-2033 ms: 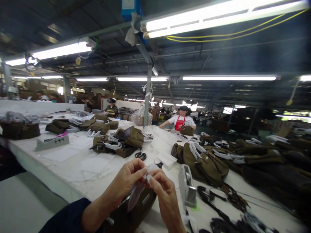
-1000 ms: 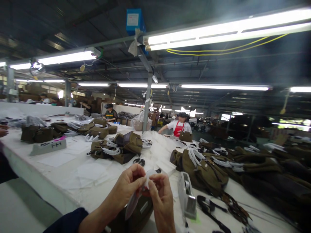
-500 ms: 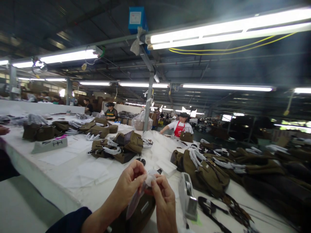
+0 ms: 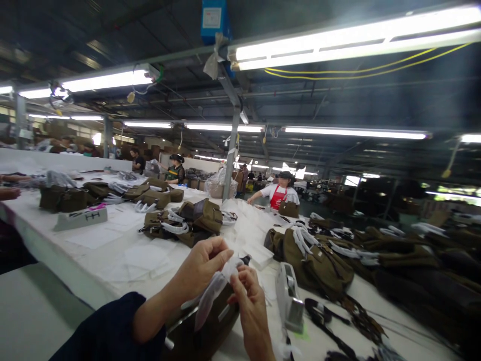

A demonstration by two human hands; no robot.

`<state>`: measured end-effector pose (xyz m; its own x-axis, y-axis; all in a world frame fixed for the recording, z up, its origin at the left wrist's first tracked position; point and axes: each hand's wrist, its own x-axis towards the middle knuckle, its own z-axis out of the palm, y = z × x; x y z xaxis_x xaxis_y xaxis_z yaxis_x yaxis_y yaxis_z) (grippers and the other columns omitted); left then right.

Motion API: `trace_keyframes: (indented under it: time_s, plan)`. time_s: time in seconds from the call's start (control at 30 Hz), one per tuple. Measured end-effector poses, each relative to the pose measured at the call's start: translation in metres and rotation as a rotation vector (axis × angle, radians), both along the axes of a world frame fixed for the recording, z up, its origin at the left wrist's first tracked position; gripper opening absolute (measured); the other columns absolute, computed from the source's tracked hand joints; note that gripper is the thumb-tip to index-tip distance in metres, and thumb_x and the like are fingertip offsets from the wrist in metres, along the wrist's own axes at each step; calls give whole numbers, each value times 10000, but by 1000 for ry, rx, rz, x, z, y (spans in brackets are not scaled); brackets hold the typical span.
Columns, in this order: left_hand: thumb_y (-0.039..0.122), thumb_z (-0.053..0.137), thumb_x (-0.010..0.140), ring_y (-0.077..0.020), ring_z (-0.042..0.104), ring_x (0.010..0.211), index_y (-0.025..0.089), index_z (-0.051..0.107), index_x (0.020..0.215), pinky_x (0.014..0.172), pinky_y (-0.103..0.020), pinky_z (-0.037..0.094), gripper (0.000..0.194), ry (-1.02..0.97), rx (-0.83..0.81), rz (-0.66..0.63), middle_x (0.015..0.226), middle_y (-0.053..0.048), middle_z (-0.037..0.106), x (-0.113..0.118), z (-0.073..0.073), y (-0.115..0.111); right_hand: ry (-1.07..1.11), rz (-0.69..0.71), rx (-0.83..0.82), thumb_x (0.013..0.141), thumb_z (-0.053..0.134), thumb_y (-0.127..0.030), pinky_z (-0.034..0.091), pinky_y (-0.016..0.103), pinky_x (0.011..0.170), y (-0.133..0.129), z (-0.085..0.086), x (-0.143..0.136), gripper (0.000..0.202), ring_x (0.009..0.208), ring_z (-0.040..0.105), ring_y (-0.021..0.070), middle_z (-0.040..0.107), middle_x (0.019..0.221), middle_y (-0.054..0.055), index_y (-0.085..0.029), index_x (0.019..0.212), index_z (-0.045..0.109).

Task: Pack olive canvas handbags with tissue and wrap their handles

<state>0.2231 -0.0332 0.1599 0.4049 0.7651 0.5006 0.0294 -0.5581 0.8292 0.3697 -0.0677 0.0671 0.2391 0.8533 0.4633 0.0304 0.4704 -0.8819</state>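
An olive-green bag [image 4: 210, 326] with dark trim lies close in front of me, partly hidden by my hands. A whitish, thin wrapping sheet [image 4: 211, 296] is wound along its handle and hangs in a loose end. My right hand [image 4: 251, 306] is closed, thumb and fingers pinching the bunched wrapping near its top. Above the same spot, my left hand [image 4: 203, 265] is closed in a pinch, thumb against fingertips. Whatever lies between those fingertips is too small to make out. A grey tape dispenser [image 4: 290, 296] stands on the table to the right of my right hand.
Olive bags with white-wrapped handles lie mid-table [image 4: 205, 215] and at right [image 4: 319, 255]. Dark straps [image 4: 326, 321] lie near the dispenser. Another dispenser [image 4: 80, 219] and paper sheets [image 4: 146, 258] are at left. A person in a red apron [image 4: 278, 196] works across the table; another's hand [image 4: 9, 193] shows far left.
My left hand has lifted slightly up and away from the wrapping, which both hands held together before. My right hand has stayed on it. The view has shifted slightly.
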Motion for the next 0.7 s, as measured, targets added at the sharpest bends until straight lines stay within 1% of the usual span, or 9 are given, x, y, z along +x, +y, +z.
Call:
trace_keyframes:
  time_s: [0.1, 0.2, 0.27, 0.33, 0.4, 0.5, 0.53, 0.63, 0.7]
  plan:
    - [383, 568, 888, -100, 399, 562, 165, 529, 685, 525, -217, 302, 301, 77, 41, -18, 589, 49, 457, -2, 11, 0, -136, -136, 14, 878, 608, -443, 457, 232, 567, -3, 7, 5, 247, 765, 519, 155, 516, 882, 17, -207, 835, 552]
    - [345, 562, 890, -100, 406, 591, 156, 546, 701, 548, -217, 308, 268, 150, 90, -29, 607, 52, 453, 0, 17, -5, -396, -287, 30, 827, 670, -438, 379, 241, 552, -7, 26, 7, 301, 616, 458, 128, 480, 681, -34, -206, 736, 501]
    - [334, 552, 895, -102, 424, 603, 153, 552, 706, 562, -218, 322, 262, 187, 82, -81, 618, 49, 472, 3, 18, -9, -617, -349, 64, 846, 639, -423, 327, 262, 556, -8, 38, 7, 307, 590, 431, 129, 489, 647, -28, -200, 685, 503]
    - [350, 545, 902, -112, 468, 632, 156, 578, 757, 587, -222, 358, 244, 180, 84, -91, 662, 36, 527, 4, 14, -13, -719, -377, 127, 906, 543, -389, 318, 280, 592, -5, 43, 6, 273, 625, 456, 143, 539, 695, -1, -192, 717, 544]
    - [360, 627, 850, -148, 552, 773, 171, 615, 963, 675, -240, 425, 221, 153, 116, -27, 865, -3, 626, 3, 2, -14, -648, -339, 166, 957, 443, -369, 330, 281, 605, -2, 40, 6, 302, 637, 469, 147, 543, 700, 3, -194, 731, 541]
    - [252, 748, 704, -223, 559, 1077, 217, 483, 1329, 905, -310, 451, 679, 195, 139, 81, 1272, -75, 581, 0, -28, -12, -363, -268, 141, 974, 427, -421, 362, 256, 570, 2, 25, 4, 356, 587, 457, 131, 472, 622, -32, -206, 699, 496]
    - [216, 714, 718, -234, 548, 1128, 218, 456, 1366, 961, -330, 432, 697, 223, 127, 95, 1320, -86, 563, -1, -39, -10, -252, -250, 115, 967, 444, -448, 372, 248, 548, 4, 17, 2, 360, 564, 454, 125, 456, 606, -41, -209, 702, 490]
    - [184, 510, 845, -221, 594, 1072, 176, 501, 1332, 986, -350, 423, 487, 218, 63, 124, 1197, -93, 646, 2, -64, -3, 46, -166, -3, 941, 465, -526, 388, 237, 475, 12, -13, -8, 373, 498, 448, 115, 456, 591, -52, -215, 736, 488]
    - [219, 456, 874, -193, 637, 836, 140, 501, 1325, 827, -323, 495, 460, 155, -37, 108, 952, -64, 691, 6, -72, 3, 160, -68, -87, 935, 442, -559, 383, 238, 429, 23, -33, -19, 388, 464, 434, 113, 454, 586, -53, -218, 752, 487]
